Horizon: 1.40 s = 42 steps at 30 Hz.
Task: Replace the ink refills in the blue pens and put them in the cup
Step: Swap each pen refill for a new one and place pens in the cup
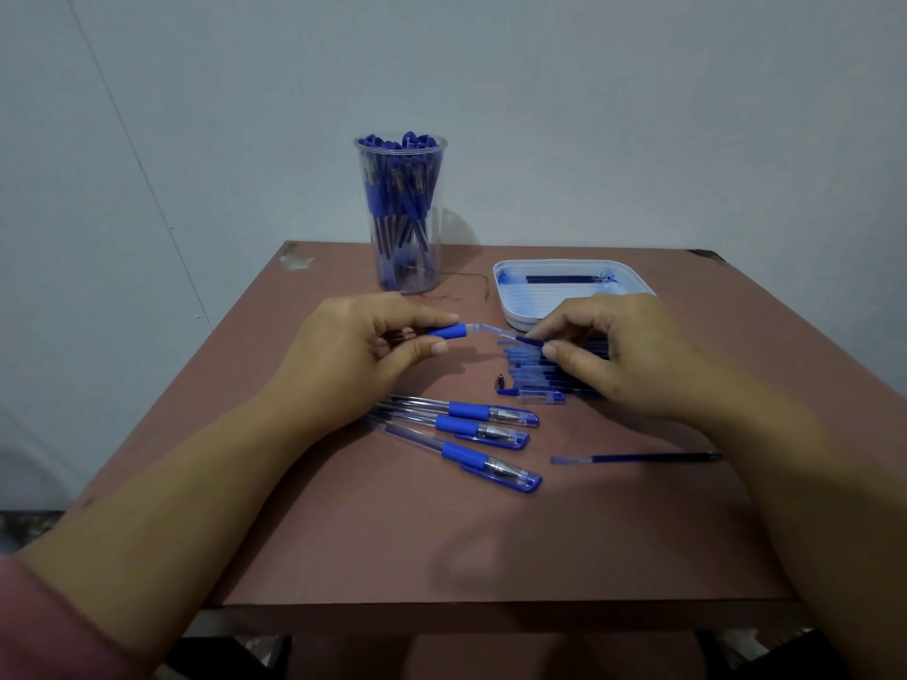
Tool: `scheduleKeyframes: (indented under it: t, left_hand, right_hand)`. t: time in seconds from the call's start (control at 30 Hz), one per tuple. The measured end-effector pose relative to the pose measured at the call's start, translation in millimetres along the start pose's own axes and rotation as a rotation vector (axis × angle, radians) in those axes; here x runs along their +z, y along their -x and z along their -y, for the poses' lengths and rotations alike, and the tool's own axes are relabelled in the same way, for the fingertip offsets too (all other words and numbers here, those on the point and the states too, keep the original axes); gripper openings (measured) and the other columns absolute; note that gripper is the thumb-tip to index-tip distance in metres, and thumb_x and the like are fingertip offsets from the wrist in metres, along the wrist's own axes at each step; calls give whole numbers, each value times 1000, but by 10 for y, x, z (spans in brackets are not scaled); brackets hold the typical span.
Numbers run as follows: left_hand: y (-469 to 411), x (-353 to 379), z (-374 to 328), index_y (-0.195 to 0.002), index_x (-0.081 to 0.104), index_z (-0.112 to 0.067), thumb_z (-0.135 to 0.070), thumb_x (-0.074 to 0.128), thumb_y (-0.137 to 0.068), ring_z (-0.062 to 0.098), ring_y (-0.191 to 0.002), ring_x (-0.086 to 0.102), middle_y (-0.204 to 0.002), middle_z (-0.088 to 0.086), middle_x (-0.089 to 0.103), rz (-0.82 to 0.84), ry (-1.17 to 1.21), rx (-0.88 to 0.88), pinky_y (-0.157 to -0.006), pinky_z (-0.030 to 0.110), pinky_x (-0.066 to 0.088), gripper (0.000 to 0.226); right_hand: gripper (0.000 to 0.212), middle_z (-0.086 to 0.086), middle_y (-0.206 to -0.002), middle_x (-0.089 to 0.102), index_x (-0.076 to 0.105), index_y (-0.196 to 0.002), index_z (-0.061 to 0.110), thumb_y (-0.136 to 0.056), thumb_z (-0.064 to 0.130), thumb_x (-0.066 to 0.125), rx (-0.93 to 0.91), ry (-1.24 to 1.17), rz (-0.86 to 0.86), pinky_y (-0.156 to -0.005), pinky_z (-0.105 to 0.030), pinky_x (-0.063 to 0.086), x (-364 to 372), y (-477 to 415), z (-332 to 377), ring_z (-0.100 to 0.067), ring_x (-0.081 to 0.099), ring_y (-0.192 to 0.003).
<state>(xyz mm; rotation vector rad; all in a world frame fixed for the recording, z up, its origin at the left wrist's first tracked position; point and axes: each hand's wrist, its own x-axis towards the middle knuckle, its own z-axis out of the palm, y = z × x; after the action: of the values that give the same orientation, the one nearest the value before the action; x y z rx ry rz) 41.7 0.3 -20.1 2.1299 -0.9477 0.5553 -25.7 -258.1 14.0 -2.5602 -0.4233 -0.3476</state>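
Blue pens are already filling the cup at the far edge of the worktop, so I am judging much of the job done. My left grip is clasping an open pen barrel while my right grip is pinching a refill at its mouth. Three capped pens are lying nearer me, probably waiting their turn.

dim, bluish cast | soft shadows | wide-angle edge bending | slight blur

No legible text anywhere
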Motion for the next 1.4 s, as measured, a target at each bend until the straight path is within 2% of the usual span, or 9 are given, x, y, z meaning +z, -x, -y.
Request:
scheduleKeyframes:
  t: [0.3, 0.5, 0.67, 0.73, 0.87, 1.0, 1.1, 1.27, 1.4]
  left_hand:
    - [3, 0, -22, -109, 71, -38, -35, 71, -84, 3, -82, 63, -90, -26, 68, 3, 43, -44, -71, 9, 43, 26]
    - [34, 0, -47, -109, 73, -38, -42, 70, -85, 6, -79, 63, -87, -19, 70, 60, -33, 0, -70, 21, 50, 25]
    - [20, -1, -68, -111, 73, -36, -45, 66, -84, 5, -79, 63, -91, -18, 71, 51, -40, 21, -70, 28, 53, 29]
    - [19, -10, -61, -111, 73, -36, -45, 66, -84, 3, -79, 62, -89, -23, 69, 38, -42, 22, -70, 25, 51, 29]
    - [18, -5, -75, -110, 73, -36, -45, 67, -84, 3, -80, 63, -89, -25, 67, 23, -38, 16, -71, 25, 51, 29]
    - [22, 1, -84, -111, 73, -35, -40, 70, -85, 3, -81, 62, -87, -29, 63, 37, -54, 40, -71, 23, 50, 27]
    - [18, -4, -80, -111, 73, -35, -43, 67, -84, 2, -83, 64, -92, -23, 69, 21, -35, 26, -73, 23, 51, 29]
    - [15, 6, -67, -111, 73, -34, -42, 69, -85, 0, -85, 64, -95, -21, 70, 20, -13, 12, -75, 22, 51, 28]
    - [23, 9, -78, -111, 73, -34, -41, 68, -85, -2, -85, 64, -94, -23, 69, 40, -40, 30, -74, 23, 52, 28]
  right_hand:
    - [22, 15, -90, 66, 69, -101, 41, -90, 23, 64, -47, 40, 4, -82, -28, 48, 0, 16, 45, -3, 58, -88]
    - [21, 22, -82, 59, 71, -106, 31, -93, 24, 56, -181, 169, -105, -74, -22, 37, 98, -27, 47, -9, 46, -83]
    - [35, 21, -99, 60, 55, -125, 47, -90, 42, 60, -154, 91, -75, -87, -22, 37, 153, -43, 99, -5, 47, -96]
    - [34, 26, -99, 55, 49, -116, 56, -83, 52, 59, -113, 93, -113, -89, -32, 41, 101, -39, 7, -5, 48, -99]
    - [25, 25, -88, 58, 52, -82, 52, -86, 34, 68, -89, 77, -147, -82, -34, 47, 48, -26, -87, -1, 51, -92]
    - [21, 20, -86, 60, 66, -106, 46, -90, 33, 64, -160, 4, -79, -77, -17, 41, 154, -41, 45, -2, 53, -89]
    - [35, 23, -95, 58, 55, -120, 51, -87, 44, 64, -149, -6, -53, -81, -14, 40, 163, -38, 42, 1, 53, -94]
    - [22, 22, -82, 59, 54, -83, 43, -87, 26, 68, -78, -51, -175, -72, -11, 39, 142, -30, -21, -2, 58, -85]
    - [22, 17, -88, 61, 60, -87, 42, -89, 21, 66, -124, -44, -134, -73, -13, 41, 209, -57, 77, -3, 57, -86]
